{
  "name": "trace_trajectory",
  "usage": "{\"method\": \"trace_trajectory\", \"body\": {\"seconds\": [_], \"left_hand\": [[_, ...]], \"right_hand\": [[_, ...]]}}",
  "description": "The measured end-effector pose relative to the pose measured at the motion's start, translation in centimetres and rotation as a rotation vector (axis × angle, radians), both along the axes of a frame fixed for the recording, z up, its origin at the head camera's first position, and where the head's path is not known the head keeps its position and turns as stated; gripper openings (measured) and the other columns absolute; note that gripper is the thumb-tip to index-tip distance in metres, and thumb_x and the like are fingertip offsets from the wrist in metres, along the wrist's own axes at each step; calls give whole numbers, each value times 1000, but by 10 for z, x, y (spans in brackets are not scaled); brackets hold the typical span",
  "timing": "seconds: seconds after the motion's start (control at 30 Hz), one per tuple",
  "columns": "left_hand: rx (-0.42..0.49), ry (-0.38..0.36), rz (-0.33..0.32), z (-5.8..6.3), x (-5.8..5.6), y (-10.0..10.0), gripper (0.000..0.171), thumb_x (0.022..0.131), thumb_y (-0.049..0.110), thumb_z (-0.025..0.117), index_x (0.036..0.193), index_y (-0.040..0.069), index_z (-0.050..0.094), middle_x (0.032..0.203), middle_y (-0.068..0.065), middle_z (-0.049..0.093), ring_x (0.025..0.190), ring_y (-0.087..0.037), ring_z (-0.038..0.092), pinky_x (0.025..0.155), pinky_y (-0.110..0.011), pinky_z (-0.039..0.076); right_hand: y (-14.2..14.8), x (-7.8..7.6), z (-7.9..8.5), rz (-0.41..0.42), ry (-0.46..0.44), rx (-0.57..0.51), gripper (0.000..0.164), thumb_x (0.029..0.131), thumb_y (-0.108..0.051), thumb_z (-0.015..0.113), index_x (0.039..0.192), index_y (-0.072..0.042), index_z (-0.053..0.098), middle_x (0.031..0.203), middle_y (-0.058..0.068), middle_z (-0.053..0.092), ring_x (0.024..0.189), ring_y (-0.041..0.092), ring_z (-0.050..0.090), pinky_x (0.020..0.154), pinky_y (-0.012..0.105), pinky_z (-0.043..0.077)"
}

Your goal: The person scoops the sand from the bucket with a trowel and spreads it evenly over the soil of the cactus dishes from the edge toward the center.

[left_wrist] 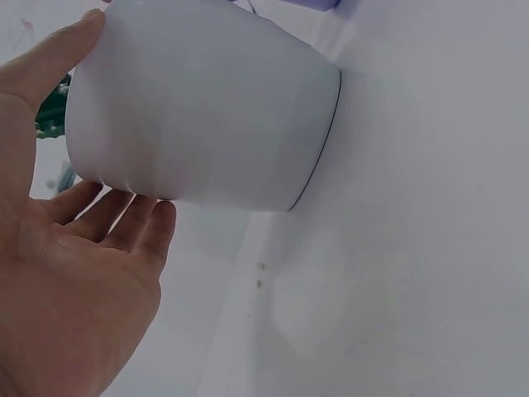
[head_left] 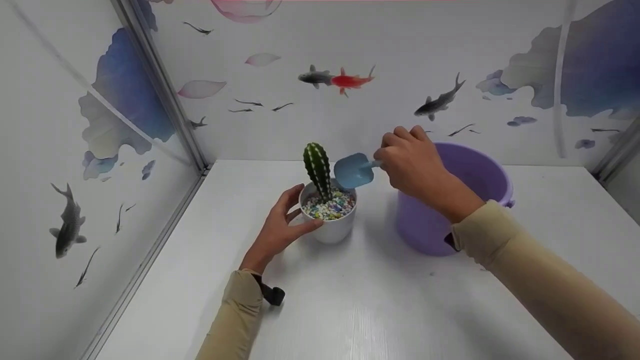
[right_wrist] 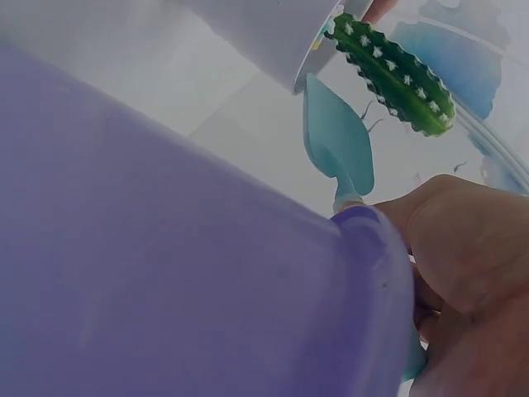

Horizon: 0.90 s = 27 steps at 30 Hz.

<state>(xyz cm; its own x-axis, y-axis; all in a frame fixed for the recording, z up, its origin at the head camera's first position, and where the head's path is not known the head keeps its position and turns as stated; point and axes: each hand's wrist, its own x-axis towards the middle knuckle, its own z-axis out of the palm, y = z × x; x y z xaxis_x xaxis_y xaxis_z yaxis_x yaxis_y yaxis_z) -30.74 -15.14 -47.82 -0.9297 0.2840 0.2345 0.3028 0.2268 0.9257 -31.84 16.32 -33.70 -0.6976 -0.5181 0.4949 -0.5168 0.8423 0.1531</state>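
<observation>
A white flowerpot (head_left: 332, 232) stands on the table, filled with colourful pebbles (head_left: 336, 207) around an upright green cactus (head_left: 317, 167). My left hand (head_left: 277, 225) holds the pot from its left side, thumb at the near rim and fingers round the far side. In the left wrist view the fingertips meet the wall of the pot (left_wrist: 198, 99). My right hand (head_left: 410, 162) grips the handle of a small blue toy shovel (head_left: 354, 171), its blade over the pot's right rim, close beside the cactus. The right wrist view shows the blade (right_wrist: 335, 132) tilted; bucket and hand partly hide the handle.
A purple bucket (head_left: 425, 230) stands right of the pot, under my right hand and forearm. White panels (head_left: 340, 125) printed with fish and blue patches rise behind and at the left. A metal corner post (head_left: 165, 90) joins them. The white tabletop (head_left: 350, 310) extends toward me.
</observation>
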Motion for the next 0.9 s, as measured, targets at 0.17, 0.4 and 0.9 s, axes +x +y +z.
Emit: {"method": "trace_trajectory", "body": {"seconds": [0.17, 0.4, 0.9], "left_hand": [[9, 24, 66, 5, 2, 3, 84, 97, 42, 83, 165, 20, 40, 169, -2, 44, 156, -23, 44, 129, -45, 43], [5, 138, 165, 15, 7, 5, 69, 101, 44, 77, 159, 21, 48, 161, 1, 52, 150, -24, 51, 126, -45, 47], [-28, 409, 135, 43, 30, 25, 53, 103, 32, 77, 148, 12, 58, 141, -11, 64, 133, -29, 62, 111, -46, 59]], "right_hand": [[7, 2, 5, -22, -50, -36, 18, 95, -6, 81, 111, -11, 85, 103, 10, 73, 98, 31, 58, 84, 47, 43], [24, 3, 10, -69, -131, -82, 22, 97, -10, 74, 116, -14, 85, 107, 10, 75, 100, 30, 57, 86, 47, 42], [88, 21, 21, -132, -168, -161, 24, 100, -12, 75, 124, -9, 81, 116, 13, 75, 110, 35, 57, 90, 56, 40]]}}
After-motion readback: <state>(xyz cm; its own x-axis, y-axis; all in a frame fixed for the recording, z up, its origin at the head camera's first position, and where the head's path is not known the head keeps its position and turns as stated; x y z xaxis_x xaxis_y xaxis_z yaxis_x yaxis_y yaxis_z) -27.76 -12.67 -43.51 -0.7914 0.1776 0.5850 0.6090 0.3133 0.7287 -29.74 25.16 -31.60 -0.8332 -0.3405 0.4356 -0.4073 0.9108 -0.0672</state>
